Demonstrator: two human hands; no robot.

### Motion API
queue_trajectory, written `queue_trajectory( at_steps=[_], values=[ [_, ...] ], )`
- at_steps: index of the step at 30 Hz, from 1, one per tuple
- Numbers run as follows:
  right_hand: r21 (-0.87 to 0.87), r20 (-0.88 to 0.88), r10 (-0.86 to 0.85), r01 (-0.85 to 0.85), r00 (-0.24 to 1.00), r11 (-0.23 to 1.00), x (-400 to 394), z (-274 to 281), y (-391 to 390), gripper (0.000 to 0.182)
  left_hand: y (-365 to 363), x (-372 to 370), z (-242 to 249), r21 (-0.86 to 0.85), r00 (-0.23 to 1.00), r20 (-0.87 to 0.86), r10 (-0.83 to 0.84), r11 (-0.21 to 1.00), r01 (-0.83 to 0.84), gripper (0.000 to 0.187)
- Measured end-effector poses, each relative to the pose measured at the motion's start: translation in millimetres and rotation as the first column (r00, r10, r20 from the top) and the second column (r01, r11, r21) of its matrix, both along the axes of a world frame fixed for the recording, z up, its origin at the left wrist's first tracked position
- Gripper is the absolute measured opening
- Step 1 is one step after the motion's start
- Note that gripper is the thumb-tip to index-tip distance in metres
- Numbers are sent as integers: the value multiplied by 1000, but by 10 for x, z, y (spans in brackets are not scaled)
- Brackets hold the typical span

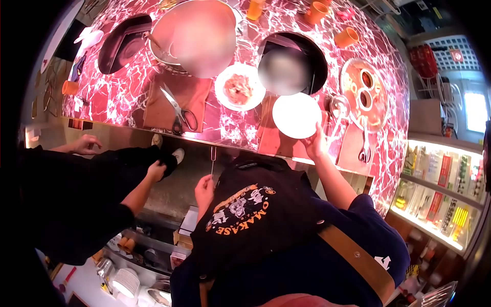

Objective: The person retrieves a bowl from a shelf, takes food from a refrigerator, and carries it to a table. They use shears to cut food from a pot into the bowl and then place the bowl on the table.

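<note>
Our right hand point(315, 143) has its grip closed on the near rim of an empty white plate point(296, 115), which rests on the red marbled counter point(128, 87). Our left hand point(204, 188) pinches a thin metal skewer point(212, 161) (upright). Beyond the right grip sits a plate of food point(239, 87); scissors point(179, 110) lie beyond the left.

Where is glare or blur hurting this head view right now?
Head view: heavy fisheye bending, black corners; two smeared oval patches over the pink marbled counter; the round white plate by the right hand blows out; the bright window glares far right; the left hand gripping a thin metal rod is dim but sharp.
</note>
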State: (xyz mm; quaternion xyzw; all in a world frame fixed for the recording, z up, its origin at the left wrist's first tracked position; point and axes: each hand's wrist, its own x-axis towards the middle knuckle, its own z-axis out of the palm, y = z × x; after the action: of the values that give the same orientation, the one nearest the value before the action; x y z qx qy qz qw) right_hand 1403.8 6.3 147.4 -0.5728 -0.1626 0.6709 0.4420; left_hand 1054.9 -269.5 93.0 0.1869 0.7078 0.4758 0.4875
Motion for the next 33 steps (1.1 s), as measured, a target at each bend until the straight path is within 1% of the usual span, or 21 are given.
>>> queue_trajectory(
  at_steps=[1,2,5,6,7,9,11,12,13,14,15,16,17,19,21,22,23,25,27,31,33],
  values=[
    [-57,16,11,-10,1000,998,162,-128,-144,51,1,-20,31,-28,1000,-9,-19,999,19,21],
    [-69,4,-11,11,1000,998,240,-169,-235,52,71,-29,86,-3,984,-156,-91,996,92,21],
    [-66,-29,-15,13,999,998,356,-291,-258,51,317,-113,252,25,963,-225,-146,988,156,21],
    [-20,-69,51,-53,996,998,395,-299,-254,50,398,-122,340,20,951,-272,-148,987,159,21],
    [48,-90,135,-131,987,990,435,-343,-260,47,452,-114,392,34,959,-254,-124,990,137,21],
    [-21,-107,262,-265,959,964,563,-551,-368,46,504,-35,430,62,967,-243,-77,994,95,20],
    [-88,-74,299,-305,951,948,557,-554,-656,47,439,88,382,64,938,-341,-66,994,93,20],
    [-50,-81,506,-511,859,858,596,-431,-735,50,366,187,306,103,945,-326,2,994,34,19],
    [9,-302,666,-697,682,717,580,-363,-761,52,287,286,304,67,943,-330,31,998,-9,19],
    [-47,-256,670,-702,697,711,539,-605,-901,51,204,400,367,49,924,-382,26,999,-9,19],
    [-245,189,844,-808,502,536,432,-539,-908,49,132,502,459,-38,907,-421,-10,999,-7,18],
    [-251,165,904,-870,394,424,411,-1073,-933,43,13,580,350,-41,918,-395,-12,999,-4,18],
    [-21,398,890,-968,222,251,379,-1202,-947,38,-89,623,386,-167,909,-405,-103,985,38,20],
    [-16,426,890,-982,163,188,8,-1144,-955,33,-371,679,210,-289,882,-451,-135,957,-1,23],
    [102,541,840,-995,42,-15,-496,-747,-911,29,-778,622,-254,-308,856,-507,-97,948,-75,24],
    [131,556,831,-987,-5,-94,-710,-628,-882,26,-992,585,-482,-321,886,-463,-7,933,-160,24],
    [83,566,820,-984,-81,-155,-913,-499,-872,27,-1221,542,-702,-330,894,-442,77,913,-242,24],
    [47,620,770,-973,-150,-227,-1245,-448,-874,28,-1678,486,-992,-325,852,-481,206,861,-392,22],
    [-4,618,752,-957,-229,-289,-1556,-455,-933,28,-2162,447,-1481,-397,852,-247,461,754,-523,22],
    [-62,633,668,-886,-391,-460,-2135,-732,-1226,27,-2865,519,-1274,-471,725,-261,637,571,-672,22],
    [-90,689,556,-817,-464,-569,-2584,-837,-1550,27,-3207,472,-1200,-497,714,-319,623,532,-686,22]
  ],
)
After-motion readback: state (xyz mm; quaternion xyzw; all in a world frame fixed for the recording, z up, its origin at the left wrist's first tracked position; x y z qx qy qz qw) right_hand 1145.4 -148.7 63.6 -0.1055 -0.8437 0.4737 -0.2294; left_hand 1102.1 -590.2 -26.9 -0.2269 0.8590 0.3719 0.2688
